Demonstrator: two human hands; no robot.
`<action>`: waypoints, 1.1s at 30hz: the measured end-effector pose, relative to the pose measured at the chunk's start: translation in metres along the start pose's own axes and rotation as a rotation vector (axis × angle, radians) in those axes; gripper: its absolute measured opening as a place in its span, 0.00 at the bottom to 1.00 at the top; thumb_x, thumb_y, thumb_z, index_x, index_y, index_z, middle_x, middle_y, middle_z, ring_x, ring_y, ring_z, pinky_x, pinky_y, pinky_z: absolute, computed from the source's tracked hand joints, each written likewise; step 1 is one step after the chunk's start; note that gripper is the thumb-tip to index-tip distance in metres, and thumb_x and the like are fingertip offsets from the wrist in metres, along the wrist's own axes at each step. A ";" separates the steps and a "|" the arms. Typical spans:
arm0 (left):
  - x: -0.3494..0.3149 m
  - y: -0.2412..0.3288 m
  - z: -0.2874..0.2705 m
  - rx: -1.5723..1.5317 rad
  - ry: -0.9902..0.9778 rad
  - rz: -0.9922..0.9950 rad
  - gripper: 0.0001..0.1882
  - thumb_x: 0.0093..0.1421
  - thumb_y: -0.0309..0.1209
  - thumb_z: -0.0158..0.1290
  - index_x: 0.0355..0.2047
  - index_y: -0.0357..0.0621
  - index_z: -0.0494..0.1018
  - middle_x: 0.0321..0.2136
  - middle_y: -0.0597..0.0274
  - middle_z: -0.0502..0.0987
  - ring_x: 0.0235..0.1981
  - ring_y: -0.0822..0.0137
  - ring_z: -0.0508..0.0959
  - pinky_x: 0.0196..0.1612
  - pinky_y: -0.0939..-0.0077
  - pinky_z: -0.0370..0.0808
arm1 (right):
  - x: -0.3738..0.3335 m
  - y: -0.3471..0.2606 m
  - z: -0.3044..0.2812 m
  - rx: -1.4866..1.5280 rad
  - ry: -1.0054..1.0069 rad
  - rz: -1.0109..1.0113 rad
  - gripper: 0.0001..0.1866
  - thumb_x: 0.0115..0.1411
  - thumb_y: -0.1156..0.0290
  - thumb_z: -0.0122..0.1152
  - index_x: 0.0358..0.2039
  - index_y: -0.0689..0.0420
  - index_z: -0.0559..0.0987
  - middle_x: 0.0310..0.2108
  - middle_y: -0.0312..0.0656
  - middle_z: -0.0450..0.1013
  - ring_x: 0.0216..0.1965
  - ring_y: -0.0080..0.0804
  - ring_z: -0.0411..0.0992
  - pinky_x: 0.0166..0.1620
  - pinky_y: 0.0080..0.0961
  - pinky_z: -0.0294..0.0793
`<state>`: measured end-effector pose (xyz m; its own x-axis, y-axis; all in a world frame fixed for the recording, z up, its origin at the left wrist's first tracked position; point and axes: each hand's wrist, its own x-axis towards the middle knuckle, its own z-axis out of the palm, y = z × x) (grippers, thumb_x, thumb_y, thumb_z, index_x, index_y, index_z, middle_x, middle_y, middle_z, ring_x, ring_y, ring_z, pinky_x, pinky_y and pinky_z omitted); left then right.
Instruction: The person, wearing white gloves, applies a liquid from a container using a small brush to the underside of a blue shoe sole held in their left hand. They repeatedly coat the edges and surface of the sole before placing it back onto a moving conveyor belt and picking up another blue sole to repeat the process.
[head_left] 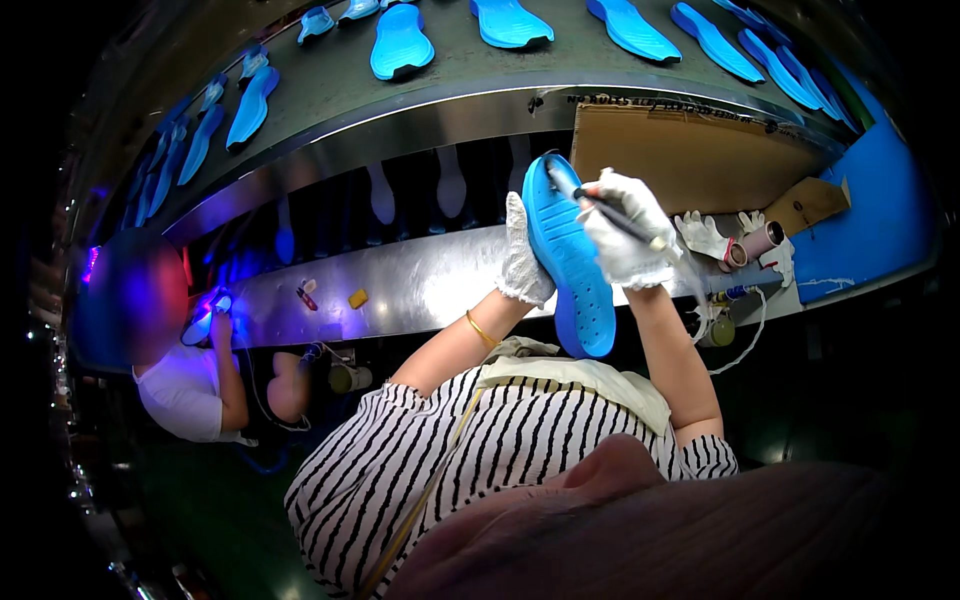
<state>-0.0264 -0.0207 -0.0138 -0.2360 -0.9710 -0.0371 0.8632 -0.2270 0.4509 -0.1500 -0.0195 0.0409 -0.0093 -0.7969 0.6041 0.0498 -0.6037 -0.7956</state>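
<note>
A bright blue shoe sole [572,250] with small holes is held up in front of my chest, its long side tilted from upper left to lower right. My left hand [522,262], in a white glove, grips its left edge. Also gloved in white, my right hand [632,235] closes round a slim brush [620,218] with a dark handle. Its pale tip lies over the upper end of the sole; whether it presses on the surface is hard to tell. A thin light-coloured hose seems to trail down below my right hand.
Several blue soles [402,42] lie along the dark conveyor [330,85]. Below it runs a metal ledge [400,278] with a yellow block [357,299]. Cardboard [660,150], spare gloves [703,236] and a roll [765,236] are at right. A co-worker [195,395] sits at left.
</note>
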 end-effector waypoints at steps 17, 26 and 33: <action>-0.010 0.038 -0.014 -0.024 -0.064 -0.199 0.53 0.53 0.75 0.32 0.60 0.39 0.59 0.52 0.40 0.70 0.49 0.47 0.74 0.54 0.52 0.73 | -0.039 -0.015 -0.006 -0.262 -0.367 -0.210 0.09 0.46 0.84 0.62 0.30 0.62 0.77 0.30 0.42 0.74 0.28 0.28 0.74 0.35 0.23 0.74; -0.058 0.013 -0.034 0.391 -0.081 -0.290 0.51 0.53 0.73 0.32 0.62 0.42 0.56 0.52 0.49 0.70 0.50 0.54 0.74 0.53 0.57 0.74 | -0.088 0.001 -0.028 0.089 -0.132 0.447 0.06 0.54 0.81 0.63 0.33 0.63 0.77 0.31 0.40 0.75 0.31 0.24 0.75 0.37 0.21 0.76; -0.011 0.014 -0.021 0.022 -0.224 -0.198 0.63 0.39 0.82 0.33 0.58 0.36 0.61 0.51 0.46 0.71 0.50 0.51 0.74 0.51 0.52 0.75 | -0.063 0.001 -0.020 0.078 -0.124 0.240 0.05 0.54 0.81 0.63 0.31 0.59 0.77 0.31 0.39 0.76 0.32 0.24 0.74 0.37 0.22 0.74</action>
<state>-0.0024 -0.0145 -0.0254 -0.4937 -0.8668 0.0709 0.7815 -0.4064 0.4734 -0.1695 0.0298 0.0011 0.1336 -0.9050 0.4038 0.1122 -0.3910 -0.9135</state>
